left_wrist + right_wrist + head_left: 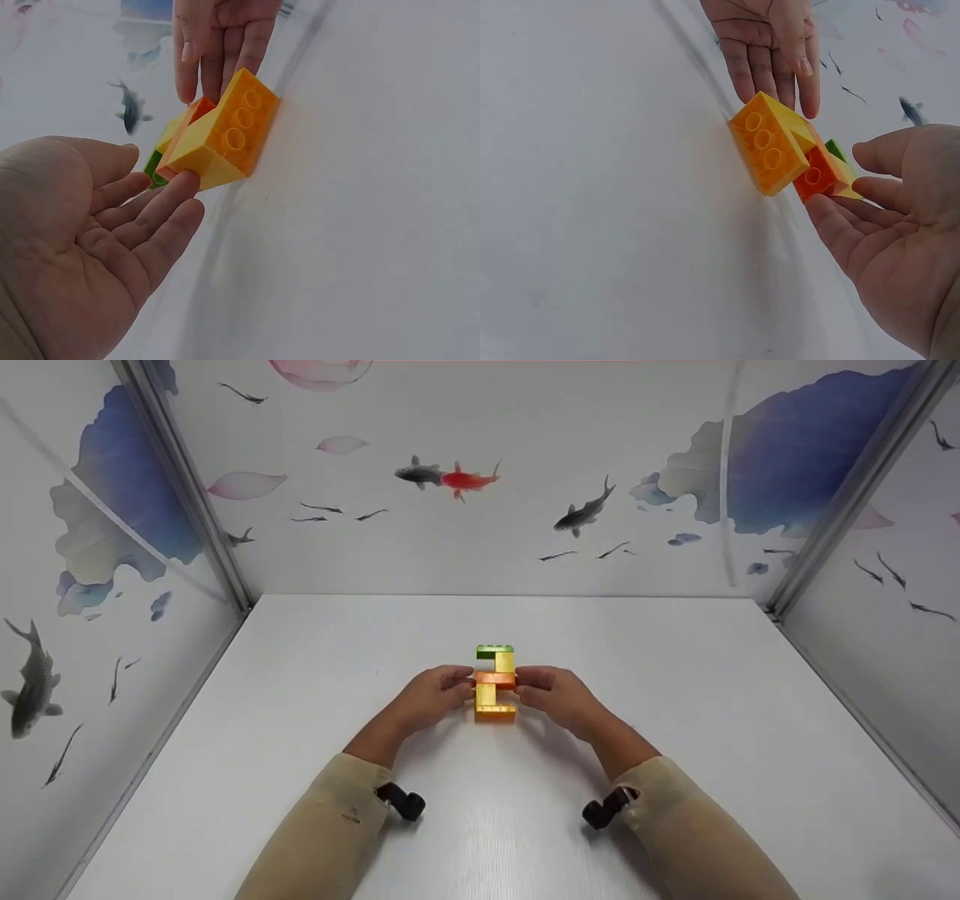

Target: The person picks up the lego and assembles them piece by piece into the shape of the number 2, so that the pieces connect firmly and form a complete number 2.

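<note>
Between the two hands is a joined zigzag of toy building bricks. A green brick [495,649] forms its far end, followed by a yellow brick [505,662], an orange brick [495,680], another yellow brick [486,695] and a yellow-orange brick [495,715] nearest the body. That near brick shows three rings on its hollow face in both wrist views. My left hand [435,691] has its fingertips at the left side of the middle bricks, fingers extended. On the opposite side, my right hand [555,695] has its fingertips at the orange brick's end, palm facing inward.
A white tabletop [262,750] lies under the hands. White panels [480,547] painted with fish and leaves stand behind and at both sides. Each sleeve cuff carries a small black camera mount, one left [405,802] and one right [604,810].
</note>
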Available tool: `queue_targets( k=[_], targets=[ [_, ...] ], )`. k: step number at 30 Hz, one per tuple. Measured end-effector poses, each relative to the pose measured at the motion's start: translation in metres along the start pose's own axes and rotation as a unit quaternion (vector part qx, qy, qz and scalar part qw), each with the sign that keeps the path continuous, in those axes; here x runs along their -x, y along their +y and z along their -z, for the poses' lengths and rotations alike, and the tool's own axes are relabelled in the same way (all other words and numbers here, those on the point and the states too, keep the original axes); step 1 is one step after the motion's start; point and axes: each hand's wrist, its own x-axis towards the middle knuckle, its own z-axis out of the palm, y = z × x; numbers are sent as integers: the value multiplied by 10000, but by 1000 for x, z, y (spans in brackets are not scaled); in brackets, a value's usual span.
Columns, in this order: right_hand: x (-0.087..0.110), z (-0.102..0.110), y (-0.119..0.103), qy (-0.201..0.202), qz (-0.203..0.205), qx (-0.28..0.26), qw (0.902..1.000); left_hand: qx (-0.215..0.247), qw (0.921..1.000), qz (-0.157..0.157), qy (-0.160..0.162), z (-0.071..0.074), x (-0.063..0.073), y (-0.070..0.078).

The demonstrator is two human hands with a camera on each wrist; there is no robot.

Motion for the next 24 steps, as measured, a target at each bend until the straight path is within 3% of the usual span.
queue_targets(
  k=[6, 12, 17, 24],
  targets=[
    [0, 0, 3, -136, -240, -92, 9996, 200, 9990, 216, -336, -1, 1, 2],
    [2, 2, 4, -145, -356, -190, 9991, 393, 9975, 391, -438, -2, 3, 5],
    [0, 11, -2, 102, -554, 88, 9984, 286, 9986, 375, -229, 2, -1, 5],
    [-4, 37, -11, 558, -599, 695, 9942, -3, 9993, -29, 361, 16, -7, 11]
  ],
)
